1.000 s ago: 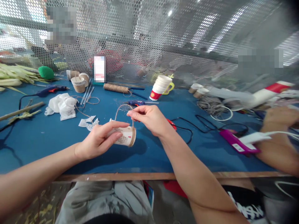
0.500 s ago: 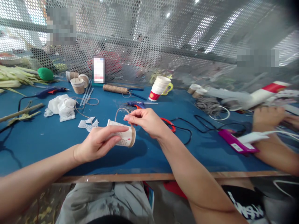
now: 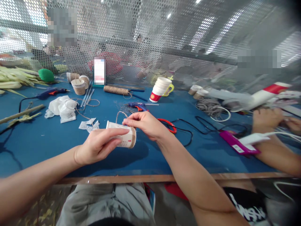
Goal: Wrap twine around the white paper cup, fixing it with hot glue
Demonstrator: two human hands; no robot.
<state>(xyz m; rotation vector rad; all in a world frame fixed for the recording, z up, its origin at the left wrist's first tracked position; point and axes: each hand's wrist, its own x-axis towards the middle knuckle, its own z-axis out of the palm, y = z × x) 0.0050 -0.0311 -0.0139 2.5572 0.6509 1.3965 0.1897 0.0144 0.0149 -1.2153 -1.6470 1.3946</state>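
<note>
My left hand (image 3: 97, 146) grips a white paper cup (image 3: 124, 138) lying on its side above the blue table (image 3: 47, 138), fingers wrapped round its wall. A band of brown twine circles the cup's base end. My right hand (image 3: 144, 124) pinches the twine (image 3: 119, 115) against the cup's upper side; a small loop of twine arches up behind the cup.
Red-handled scissors (image 3: 167, 125) and a blue glue gun (image 3: 137, 106) lie just behind my hands. A twine spool (image 3: 116, 90), a cup stack (image 3: 161, 88), wrapped cups (image 3: 78, 84), crumpled white plastic (image 3: 61, 106), black cable and a pink device (image 3: 237, 142) lie around. Another person's hands (image 3: 268, 119) work at right. Mesh screen behind.
My right hand has come down and left onto the cup, and the twine loop has shrunk and dropped lower. The cup has tilted slightly; the other person's hands have shifted.
</note>
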